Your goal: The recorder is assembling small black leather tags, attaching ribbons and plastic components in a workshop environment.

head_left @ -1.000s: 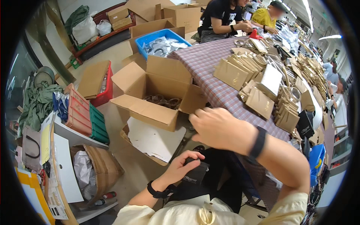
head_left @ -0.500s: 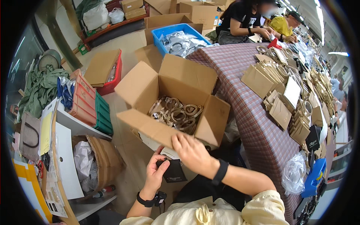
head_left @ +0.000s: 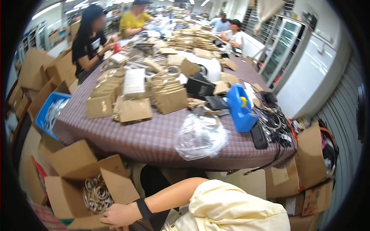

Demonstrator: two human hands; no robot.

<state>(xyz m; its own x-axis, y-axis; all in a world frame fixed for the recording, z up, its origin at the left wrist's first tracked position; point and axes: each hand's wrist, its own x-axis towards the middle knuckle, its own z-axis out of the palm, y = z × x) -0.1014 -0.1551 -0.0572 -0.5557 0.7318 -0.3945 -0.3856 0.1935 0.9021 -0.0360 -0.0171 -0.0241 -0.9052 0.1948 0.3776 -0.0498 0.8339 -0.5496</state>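
Note:
My right hand (head_left: 120,214) lies over the near flap (head_left: 86,223) of an open cardboard box, its fingers curled across the flap's upper edge. A black band (head_left: 144,209) circles that wrist. Inside the cardboard box (head_left: 71,192), at the lower left, sits a heap of coiled beige-brown belts or straps (head_left: 98,194). My left hand is out of the picture.
A checked tablecloth (head_left: 154,133) covers the table, piled with kraft envelopes (head_left: 169,101), a clear plastic bag (head_left: 202,136) and a blue tape dispenser (head_left: 241,109). A blue bin (head_left: 48,111) stands left. Two people work at the table's far left, others farther back.
My view has swung right toward the table, so the box now sits at the lower left. My left hand and the small black pouch it held have left the picture. My right hand stays on the flap.

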